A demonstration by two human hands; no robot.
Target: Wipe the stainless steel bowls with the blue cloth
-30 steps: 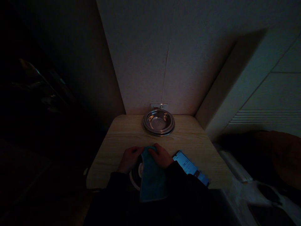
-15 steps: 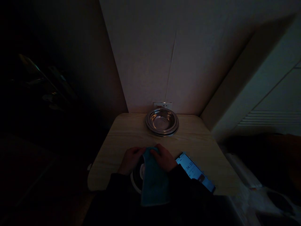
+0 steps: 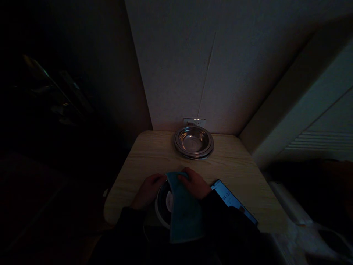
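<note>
A round metal dish [image 3: 163, 206] with a pale rim is at the table's near edge, close to my body. My left hand [image 3: 149, 189] grips its left rim, thumb toward the inside. A teal cloth [image 3: 186, 215] covers the dish's right side and hangs down toward me. The fingers of my right hand [image 3: 195, 184] are closed on the cloth at the dish's far right rim. The cloth hides that stretch of rim and most of the dish's right half.
A stack of shiny metal dishes [image 3: 193, 141] stands at the back of the wooden table [image 3: 138, 162], below a wall socket [image 3: 194, 121]. To the right of my right hand lies a lit phone [image 3: 234, 202]. The room is dim, with walls behind and a white louvred panel [image 3: 321, 140] at right.
My left hand has moved away from the cloth, down the dish's left rim. More of the dish's inside shows. The right hand stays on the cloth. The view has shifted slightly.
</note>
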